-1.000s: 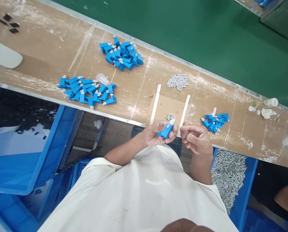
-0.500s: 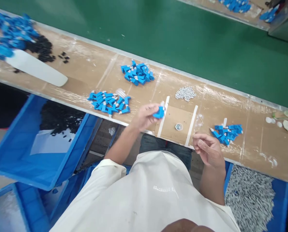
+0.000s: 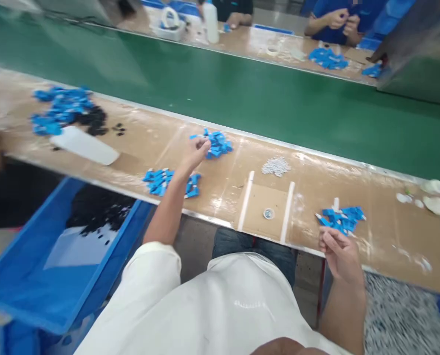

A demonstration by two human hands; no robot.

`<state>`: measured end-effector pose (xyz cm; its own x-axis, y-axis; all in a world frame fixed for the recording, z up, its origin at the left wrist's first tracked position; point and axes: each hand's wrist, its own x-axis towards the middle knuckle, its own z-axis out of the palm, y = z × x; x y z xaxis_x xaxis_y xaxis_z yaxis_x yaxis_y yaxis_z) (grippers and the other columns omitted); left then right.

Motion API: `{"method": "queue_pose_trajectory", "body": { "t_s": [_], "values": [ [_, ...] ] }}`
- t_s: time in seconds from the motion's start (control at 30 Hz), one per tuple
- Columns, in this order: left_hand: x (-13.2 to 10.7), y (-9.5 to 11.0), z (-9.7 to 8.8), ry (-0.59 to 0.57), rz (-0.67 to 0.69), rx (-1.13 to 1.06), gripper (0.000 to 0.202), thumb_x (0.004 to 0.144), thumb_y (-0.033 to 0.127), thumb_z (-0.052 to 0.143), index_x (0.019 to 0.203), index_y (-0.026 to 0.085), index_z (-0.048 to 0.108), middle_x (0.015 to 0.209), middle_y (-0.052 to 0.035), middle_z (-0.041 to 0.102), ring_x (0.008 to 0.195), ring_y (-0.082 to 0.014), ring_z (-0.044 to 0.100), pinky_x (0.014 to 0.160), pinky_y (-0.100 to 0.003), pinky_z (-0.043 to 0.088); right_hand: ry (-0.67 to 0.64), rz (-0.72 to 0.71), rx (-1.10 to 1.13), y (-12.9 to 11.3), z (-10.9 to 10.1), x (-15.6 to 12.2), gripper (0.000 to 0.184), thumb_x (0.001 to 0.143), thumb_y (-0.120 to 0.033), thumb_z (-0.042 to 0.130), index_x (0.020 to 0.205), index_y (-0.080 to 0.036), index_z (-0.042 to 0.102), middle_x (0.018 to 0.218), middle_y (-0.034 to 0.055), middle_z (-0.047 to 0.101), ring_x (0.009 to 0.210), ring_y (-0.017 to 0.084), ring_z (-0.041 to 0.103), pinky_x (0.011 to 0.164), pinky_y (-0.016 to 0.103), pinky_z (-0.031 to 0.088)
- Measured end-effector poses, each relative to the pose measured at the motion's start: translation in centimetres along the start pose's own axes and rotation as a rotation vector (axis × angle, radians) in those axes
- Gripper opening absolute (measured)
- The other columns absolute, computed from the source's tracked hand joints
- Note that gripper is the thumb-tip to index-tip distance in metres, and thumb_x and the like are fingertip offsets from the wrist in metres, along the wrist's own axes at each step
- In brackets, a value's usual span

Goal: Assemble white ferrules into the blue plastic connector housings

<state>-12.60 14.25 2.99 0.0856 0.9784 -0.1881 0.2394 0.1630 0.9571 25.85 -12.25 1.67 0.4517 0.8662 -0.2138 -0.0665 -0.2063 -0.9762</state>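
Observation:
My left hand [image 3: 197, 152] reaches to the near left edge of a pile of small blue plastic parts [image 3: 220, 143]. Its fingers are bent together, and whatever they hold, if anything, is hidden. Close in front of another pile of blue parts [image 3: 347, 217], my right hand [image 3: 338, 249] has thumb and fingers pinched together; nothing between them can be made out. A cardboard pad [image 3: 267, 197] with two white strips lies between my hands, with a small round dish [image 3: 269, 213] on it. Behind it is a heap of small grey pieces [image 3: 276, 166].
Further blue parts [image 3: 156, 181] lie left of my forearm. Beyond them are a white scoop-like piece [image 3: 88, 145], black pieces [image 3: 94, 121] and a blue heap [image 3: 66, 103]. Blue bin [image 3: 72, 291] stands below left. Co-workers' hands [image 3: 340, 19] show across the green belt [image 3: 242, 84].
My left hand has moved up and left from beside the pad to the rear blue pile; the blue part it held no longer shows clearly. My right hand shifted right and nearer. The view tilted up.

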Motion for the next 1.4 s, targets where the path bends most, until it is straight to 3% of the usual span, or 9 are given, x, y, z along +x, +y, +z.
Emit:
{"method": "queue_pose_trajectory", "body": {
  "t_s": [0.07, 0.23, 0.33, 0.47, 0.7, 0.97, 1.1, 1.23, 1.4],
  "values": [
    [-3.8, -0.7, 1.2, -0.107, 0.068, 0.154, 0.043, 0.088, 0.051, 0.069, 0.115, 0.018, 0.073, 0.090, -0.0028, 0.074, 0.085, -0.0192, 0.060, 0.082, -0.035, 0.050, 0.215, -0.063, -0.148, -0.2, -2.2, 1.4, 0.025, 0.069, -0.044, 0.086, 0.081, -0.023, 0.080, 0.064, 0.0010, 0.066, 0.054, 0.015, 0.054, 0.048, 0.028, 0.046],
    [-10.5, -1.5, 3.7, -1.103, 0.027, -0.082, 0.041, 0.089, 0.046, 0.072, 0.125, 0.027, 0.075, 0.108, -0.0092, 0.078, 0.091, -0.0243, 0.071, 0.078, -0.034, 0.055, 0.551, 0.014, -0.624, -1.3, -8.2, 7.8, 0.025, 0.075, -0.032, 0.072, 0.089, -0.012, 0.077, 0.087, 0.0122, 0.078, 0.080, 0.023, 0.070, 0.078, 0.036, 0.056],
    [-12.8, -0.9, 6.3, -1.278, 0.074, -0.158, 0.043, 0.091, 0.043, 0.072, 0.130, 0.024, 0.073, 0.108, -0.0149, 0.076, 0.089, -0.0230, 0.071, 0.079, -0.033, 0.056, 0.519, 0.097, -0.840, -1.8, -9.1, 10.5, 0.032, 0.079, -0.031, 0.070, 0.101, -0.009, 0.076, 0.101, 0.0184, 0.079, 0.092, 0.026, 0.072, 0.087, 0.036, 0.054],
    [-14.0, -0.3, 8.6, -1.293, 0.069, -0.256, 0.044, 0.092, 0.046, 0.070, 0.129, 0.023, 0.073, 0.104, -0.0146, 0.076, 0.085, -0.0204, 0.069, 0.078, -0.032, 0.055, 0.416, 0.151, -0.978, -1.5, -7.7, 12.1, 0.032, 0.083, -0.039, 0.071, 0.098, -0.012, 0.077, 0.102, 0.0185, 0.079, 0.099, 0.030, 0.073, 0.091, 0.039, 0.051],
    [-14.1, -1.2, 9.8, -1.205, -0.081, -0.339, 0.043, 0.089, 0.048, 0.074, 0.122, 0.019, 0.075, 0.103, -0.0140, 0.075, 0.084, -0.0177, 0.067, 0.074, -0.028, 0.054, 0.499, 0.154, -0.928, -1.3, -7.4, 13.2, 0.007, 0.073, -0.020, 0.067, 0.068, -0.018, 0.072, 0.087, 0.0187, 0.079, 0.106, 0.035, 0.071, 0.095, 0.040, 0.051],
    [-15.4, -1.0, 14.6, -1.097, -0.250, -0.491, 0.043, 0.084, 0.052, 0.078, 0.101, 0.012, 0.077, 0.086, -0.0102, 0.075, 0.070, -0.0130, 0.065, 0.064, -0.024, 0.051, 0.543, 0.037, -0.529, -4.2, -8.4, 9.9, 0.018, 0.072, -0.035, 0.061, 0.069, -0.019, 0.068, 0.059, 0.0027, 0.063, 0.053, 0.013, 0.054, 0.051, 0.024, 0.044],
    [-16.0, 0.4, 18.0, -1.100, -0.387, -0.696, 0.048, 0.083, 0.053, 0.080, 0.105, 0.011, 0.076, 0.092, -0.0131, 0.076, 0.073, -0.0145, 0.069, 0.063, -0.022, 0.052, 0.263, -0.089, -0.007, -5.0, -4.3, 5.5, 0.026, 0.063, -0.043, 0.078, 0.073, -0.020, 0.074, 0.056, -0.0020, 0.059, 0.046, 0.008, 0.043, 0.039, 0.020, 0.031],
    [-15.7, 1.2, 19.9, -1.005, -0.458, -0.846, 0.054, 0.080, 0.055, 0.081, 0.108, 0.010, 0.075, 0.099, -0.0161, 0.076, 0.079, -0.0171, 0.071, 0.067, -0.024, 0.053, -0.007, -0.030, 0.088, -5.0, 1.3, 1.2, 0.028, 0.066, -0.044, 0.085, 0.078, -0.019, 0.079, 0.057, -0.0022, 0.060, 0.042, 0.007, 0.042, 0.036, 0.021, 0.031],
    [-15.2, 0.4, 19.0, -0.765, -0.130, -0.754, 0.060, 0.079, 0.050, 0.083, 0.130, 0.020, 0.070, 0.123, -0.0128, 0.070, 0.101, -0.0205, 0.068, 0.079, -0.027, 0.056, -0.200, 0.234, 0.366, -3.8, 5.0, 0.1, 0.027, 0.064, -0.038, 0.090, 0.078, -0.018, 0.079, 0.059, -0.0030, 0.061, 0.045, 0.004, 0.044, 0.033, 0.013, 0.034]
  ]
}}
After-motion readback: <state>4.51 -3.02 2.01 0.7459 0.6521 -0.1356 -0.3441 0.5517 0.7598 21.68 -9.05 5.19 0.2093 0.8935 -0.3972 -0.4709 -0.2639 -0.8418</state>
